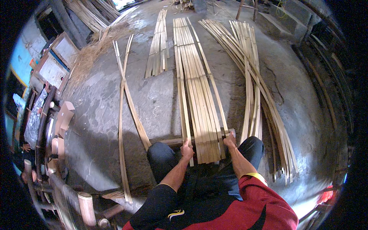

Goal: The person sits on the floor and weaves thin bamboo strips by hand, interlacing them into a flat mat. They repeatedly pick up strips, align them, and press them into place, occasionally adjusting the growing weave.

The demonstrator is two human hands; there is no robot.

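Between my knees, a row of long pale bamboo strips (pixel 200 103) lies side by side on the floor, with the near ends at my lap. My left hand (pixel 187 149) is closed around a bamboo strip (pixel 182 105) at the left edge of the row, and its end sticks out below my fist. On the other side, my right hand (pixel 230 140) grips the near end of a separate strip (pixel 214 88), set slightly apart from the row's right edge. A wooden crosspiece (pixel 170 141) runs under the near part of the row.
Crossed strips (pixel 122 88) lie to my left, a shorter bundle (pixel 157 50) farther ahead. More strips (pixel 251 73) overlap on the right. At the left stand a bamboo frame (pixel 44 126) and cardboard boxes (pixel 64 119). Loose fibre (pixel 86 61) is heaped at the far left.
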